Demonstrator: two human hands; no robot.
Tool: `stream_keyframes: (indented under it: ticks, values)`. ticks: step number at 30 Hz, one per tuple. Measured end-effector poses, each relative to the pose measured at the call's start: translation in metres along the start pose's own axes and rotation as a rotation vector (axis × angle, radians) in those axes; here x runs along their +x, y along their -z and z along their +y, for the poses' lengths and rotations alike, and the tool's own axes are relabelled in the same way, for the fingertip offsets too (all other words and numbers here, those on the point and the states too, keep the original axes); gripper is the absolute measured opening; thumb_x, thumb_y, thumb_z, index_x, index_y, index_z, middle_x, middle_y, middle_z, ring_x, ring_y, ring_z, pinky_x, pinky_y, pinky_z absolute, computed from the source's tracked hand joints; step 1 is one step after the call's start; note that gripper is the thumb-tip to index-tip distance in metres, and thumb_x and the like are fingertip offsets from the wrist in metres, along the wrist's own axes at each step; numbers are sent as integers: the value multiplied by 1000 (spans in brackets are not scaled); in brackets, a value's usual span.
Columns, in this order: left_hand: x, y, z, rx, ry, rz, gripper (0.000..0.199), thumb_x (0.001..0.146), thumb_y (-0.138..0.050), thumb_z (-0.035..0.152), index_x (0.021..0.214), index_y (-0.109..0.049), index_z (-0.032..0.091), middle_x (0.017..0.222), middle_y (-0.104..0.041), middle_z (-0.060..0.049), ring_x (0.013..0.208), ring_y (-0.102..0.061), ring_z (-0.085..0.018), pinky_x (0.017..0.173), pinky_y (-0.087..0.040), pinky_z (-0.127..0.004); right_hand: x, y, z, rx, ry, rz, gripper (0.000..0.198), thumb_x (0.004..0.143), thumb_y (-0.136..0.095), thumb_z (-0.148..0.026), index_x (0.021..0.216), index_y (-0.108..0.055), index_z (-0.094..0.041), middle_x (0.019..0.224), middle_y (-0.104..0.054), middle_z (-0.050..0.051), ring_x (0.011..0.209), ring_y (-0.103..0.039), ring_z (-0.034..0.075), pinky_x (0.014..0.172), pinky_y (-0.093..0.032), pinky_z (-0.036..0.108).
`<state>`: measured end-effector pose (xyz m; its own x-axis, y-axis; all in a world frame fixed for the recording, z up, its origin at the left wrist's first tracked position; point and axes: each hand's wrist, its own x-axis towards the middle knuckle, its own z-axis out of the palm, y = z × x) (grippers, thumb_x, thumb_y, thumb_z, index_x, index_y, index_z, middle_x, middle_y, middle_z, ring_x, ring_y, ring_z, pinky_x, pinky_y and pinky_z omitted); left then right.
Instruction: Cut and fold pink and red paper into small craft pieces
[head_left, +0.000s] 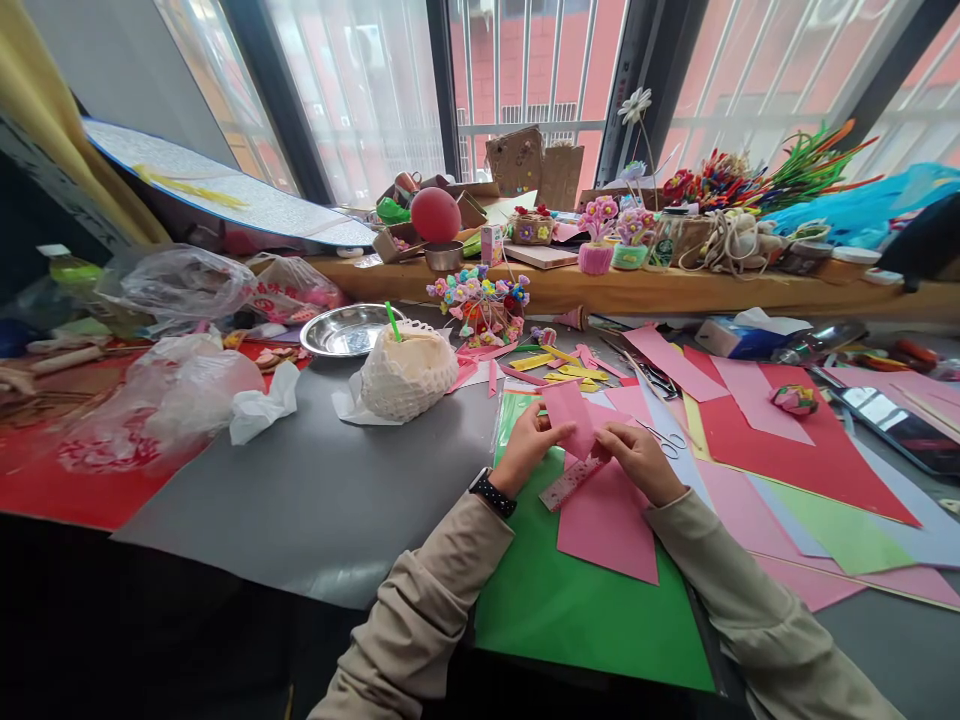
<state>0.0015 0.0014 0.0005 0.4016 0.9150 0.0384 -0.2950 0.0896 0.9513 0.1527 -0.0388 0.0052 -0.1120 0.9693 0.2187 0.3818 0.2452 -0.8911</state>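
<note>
A small piece of pink paper [568, 412] is held up between my two hands. My left hand [529, 446] pinches its left side, thumb in front. My right hand [643, 460] has its fingers closed at the paper's lower right edge. Beneath them, a larger pink sheet [609, 530] lies on a green sheet [585, 630]. A patterned ruler [564, 484] rests across the pink sheet, just below my hands. Scissors [667, 440] lie on paper right beside my right hand.
A coconut in foam netting [409, 375] with a green straw stands left, near a metal plate [341, 330]. Yellow and pink paper strips [562, 368] lie behind my hands. Red sheets [750, 430] and a phone [900, 425] are at right. A person's hand [15, 380] shows far left.
</note>
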Motion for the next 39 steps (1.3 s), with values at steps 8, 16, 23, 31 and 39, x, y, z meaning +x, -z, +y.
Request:
stream_keyframes:
  ticks: [8,16,23,31,39]
  values:
    - [-4,-1,-2,235,-50,-224,42,60,-60,31,95,-49,12,85,-58,-8,72,-54,-15,61,-41,-24,0,-1,4,70,-47,277,24,69,-51,-36,83,-50,-17,65,-53,0,55,-50,11,52,-43,23]
    - [-5,-2,0,539,-49,-179,35,70,-44,42,68,-57,9,57,-50,0,48,-40,-7,44,-29,-19,0,-3,3,20,-27,297,26,68,-51,-38,82,-52,-16,65,-54,2,56,-51,13,49,-44,24]
    - [-4,1,-4,627,-94,-198,40,70,-41,45,56,-53,10,49,-41,2,46,-32,-6,42,-23,-19,0,-5,3,-87,-7,322,22,69,-51,-35,81,-52,-16,68,-57,3,58,-52,13,52,-44,25]
    - [-7,-4,3,483,-88,-167,36,71,-41,43,54,-46,12,49,-38,3,44,-34,-5,41,-26,-18,-5,-6,0,-368,277,367,21,75,-44,-23,93,-55,-22,82,-58,3,71,-53,14,65,-44,28]
    - [-6,-5,3,343,-91,-108,36,69,-43,46,54,-43,13,51,-39,3,47,-37,-6,46,-32,-18,-5,-5,5,-511,418,289,32,78,-39,-18,106,-50,-28,86,-55,4,82,-50,17,71,-43,30]
